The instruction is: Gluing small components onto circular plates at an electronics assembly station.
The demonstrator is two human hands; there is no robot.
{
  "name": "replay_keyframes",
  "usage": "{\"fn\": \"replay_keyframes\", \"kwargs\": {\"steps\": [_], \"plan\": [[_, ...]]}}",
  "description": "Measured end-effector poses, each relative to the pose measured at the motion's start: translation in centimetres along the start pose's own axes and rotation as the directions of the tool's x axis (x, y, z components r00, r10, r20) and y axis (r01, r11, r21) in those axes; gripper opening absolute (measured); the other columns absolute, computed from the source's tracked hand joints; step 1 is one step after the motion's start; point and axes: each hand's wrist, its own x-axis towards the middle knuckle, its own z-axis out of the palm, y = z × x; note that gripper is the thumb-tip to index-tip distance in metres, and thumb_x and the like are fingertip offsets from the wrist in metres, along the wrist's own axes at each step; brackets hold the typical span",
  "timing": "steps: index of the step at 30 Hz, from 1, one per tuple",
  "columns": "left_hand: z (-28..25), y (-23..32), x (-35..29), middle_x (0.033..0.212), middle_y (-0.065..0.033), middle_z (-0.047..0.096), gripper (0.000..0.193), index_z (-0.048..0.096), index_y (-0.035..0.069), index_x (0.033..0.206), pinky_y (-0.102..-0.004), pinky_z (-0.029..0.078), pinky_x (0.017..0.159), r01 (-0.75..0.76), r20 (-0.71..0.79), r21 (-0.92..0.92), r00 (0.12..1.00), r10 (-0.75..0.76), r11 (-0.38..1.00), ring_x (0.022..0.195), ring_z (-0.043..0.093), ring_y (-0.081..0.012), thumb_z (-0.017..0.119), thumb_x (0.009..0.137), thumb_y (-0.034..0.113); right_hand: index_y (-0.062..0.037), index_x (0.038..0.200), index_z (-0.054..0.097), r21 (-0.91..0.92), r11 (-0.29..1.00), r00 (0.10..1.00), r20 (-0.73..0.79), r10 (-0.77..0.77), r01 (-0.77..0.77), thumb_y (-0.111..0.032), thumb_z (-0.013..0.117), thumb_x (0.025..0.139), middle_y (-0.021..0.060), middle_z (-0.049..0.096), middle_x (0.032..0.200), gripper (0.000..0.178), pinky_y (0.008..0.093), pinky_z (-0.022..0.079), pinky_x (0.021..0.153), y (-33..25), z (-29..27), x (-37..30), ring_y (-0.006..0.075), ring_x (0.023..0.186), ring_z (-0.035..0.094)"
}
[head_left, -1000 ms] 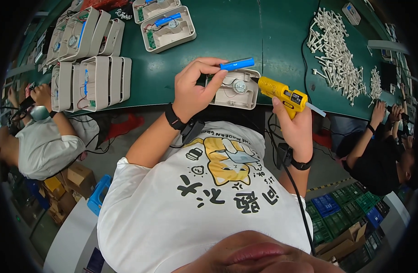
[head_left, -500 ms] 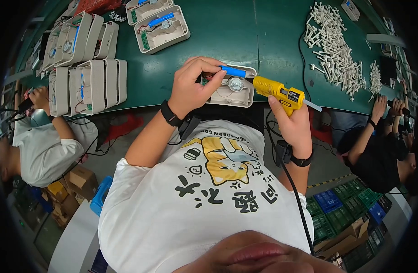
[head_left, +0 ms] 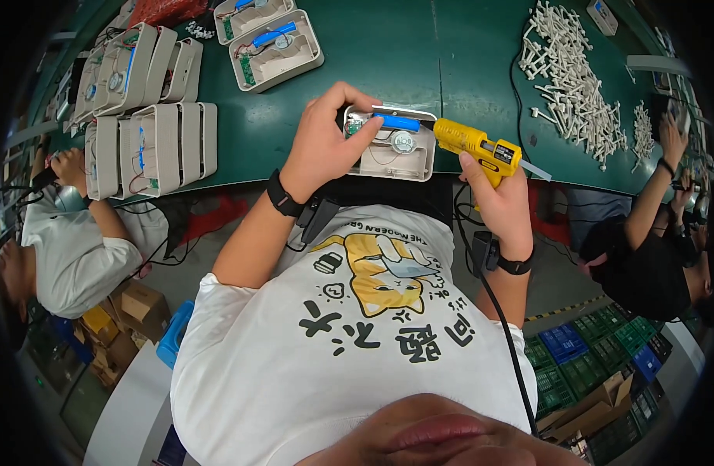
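At the table's near edge lies an off-white plastic housing (head_left: 407, 167), with a small green circuit board, thin wires and a round silver part (head_left: 403, 142) inside. A blue cylindrical battery (head_left: 397, 123) lies along its far wall. My left hand (head_left: 330, 140) pinches the battery's left end against that wall, thumb on the battery and forefinger at the rim. My right hand (head_left: 498, 203) is wrapped round the handle of a yellow hot glue gun (head_left: 469, 140). Its dark nozzle points left at the battery's right end; whether they touch cannot be made out. A pale glue stick sticks out behind.
Similar housings (head_left: 190, 147) stand stacked at the left; more open ones (head_left: 283, 66) lie farther back. White screw-like pieces (head_left: 570, 78) are heaped at the right, beside a black cable. A co-worker (head_left: 85, 241) sits at the left, another (head_left: 640, 248) at the right.
The battery has gone down into the housing against the far wall, my left fingers moving with it. The glue gun's nozzle is now at the battery's right end. The right co-worker's arm has risen.
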Motion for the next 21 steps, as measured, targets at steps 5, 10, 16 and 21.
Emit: {"fn": "replay_keyframes", "kwargs": {"steps": [5, 10, 16, 21], "plan": [[-0.7, 1.4, 0.9, 0.116, -0.0130, 0.074, 0.021, 0.072, 0.001, 0.115, -0.0352, 0.054, 0.095, 0.256, 0.139, -0.131, 0.961, -0.238, 0.958, 0.107, 0.070, -0.0193, 0.077, 0.094, 0.005, 0.0015, 0.118, 0.074, -0.072, 0.994, 0.997, 0.001, -0.076, 0.076, -0.025, 0.075, 0.103, -0.0006, 0.070, 0.083, 0.030, 0.0242, 0.047, 0.062, -0.1, 0.0, 0.3, 0.0058, 0.070, 0.060], [-1.8, 1.0, 2.1, 0.114, -0.0142, 0.076, 0.031, 0.076, 0.003, 0.125, -0.0362, 0.055, 0.094, 0.231, 0.286, 0.010, 0.932, -0.224, 0.973, 0.105, 0.073, -0.0236, 0.076, 0.095, 0.011, 0.0025, 0.118, 0.074, -0.125, 0.987, 0.994, -0.028, -0.108, 0.104, -0.025, 0.076, 0.103, 0.0000, 0.071, 0.083, 0.032, 0.0245, 0.047, 0.064, -0.2, 0.1, -0.4, 0.0058, 0.072, 0.061], [-2.2, 0.9, 3.0, 0.115, -0.0147, 0.077, 0.030, 0.079, 0.005, 0.123, -0.0362, 0.056, 0.093, 0.224, 0.353, 0.070, 0.906, -0.234, 0.972, 0.102, 0.074, -0.0271, 0.076, 0.095, 0.015, 0.0028, 0.118, 0.074, -0.027, 0.998, 0.996, -0.053, -0.065, 0.064, -0.024, 0.076, 0.102, 0.0004, 0.072, 0.086, 0.031, 0.0243, 0.049, 0.066, 0.8, -0.1, -1.0, 0.0060, 0.074, 0.062], [-2.0, 0.6, 3.4, 0.115, -0.0144, 0.077, 0.030, 0.080, 0.009, 0.124, -0.0359, 0.056, 0.092, 0.278, 0.388, 0.127, 0.869, -0.306, 0.952, 0.102, 0.073, -0.0284, 0.077, 0.094, 0.015, 0.0032, 0.119, 0.074, -0.030, 0.999, 1.000, 0.003, -0.017, 0.017, -0.023, 0.076, 0.102, 0.0010, 0.073, 0.087, 0.031, 0.0247, 0.050, 0.067, 1.2, -0.4, -1.2, 0.0069, 0.075, 0.063]]}}
